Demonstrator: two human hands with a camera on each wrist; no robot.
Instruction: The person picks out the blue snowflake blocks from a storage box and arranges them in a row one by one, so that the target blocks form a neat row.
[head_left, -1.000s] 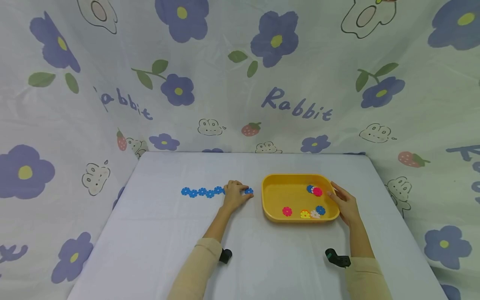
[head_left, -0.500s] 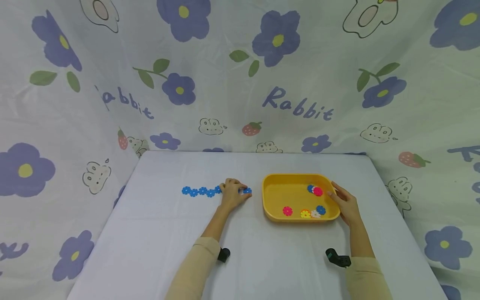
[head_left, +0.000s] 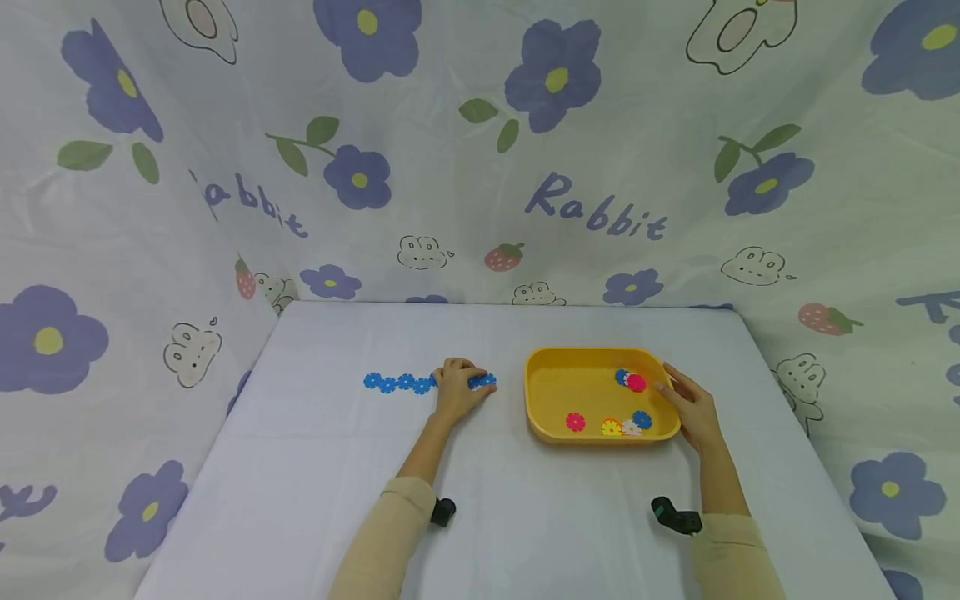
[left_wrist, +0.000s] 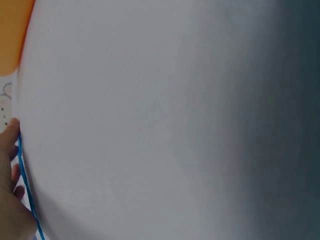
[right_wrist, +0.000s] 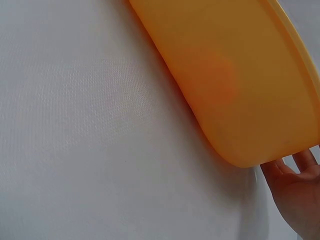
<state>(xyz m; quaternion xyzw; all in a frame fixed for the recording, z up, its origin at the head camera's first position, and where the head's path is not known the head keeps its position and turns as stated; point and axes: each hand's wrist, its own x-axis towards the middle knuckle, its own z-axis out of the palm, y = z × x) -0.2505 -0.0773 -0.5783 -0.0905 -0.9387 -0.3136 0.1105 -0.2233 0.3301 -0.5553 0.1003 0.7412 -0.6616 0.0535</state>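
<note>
In the head view, a row of blue notched flower-shaped discs [head_left: 405, 382] lies on the table, left of a yellow tray [head_left: 573, 356]. My left hand [head_left: 454, 390] covers part of the row and pinches a blue flower disc [head_left: 488, 380] at the row's right end, between thumb and fingers. How the discs join under the palm is hidden. My right hand [head_left: 693, 413] grips the tray's right end, its thumb over the rim. In the right wrist view, fingers [right_wrist: 272, 172] touch the tray's outer wall. The left wrist view catches the blue row [left_wrist: 30, 192] edge-on.
Inside the tray lie a few loose discs: a pink disc [head_left: 575, 422], a yellow disc [head_left: 611, 427], a white disc [head_left: 632, 427] and a blue disc [head_left: 641, 419], plus an overlapping cluster near the right wall. A patterned curtain [head_left: 450, 167] surrounds the white table [head_left: 540, 517].
My left hand has slid slightly left with the pinched blue disc, which is now closer to the row and farther from the tray. My right hand and the tray have stayed put.
</note>
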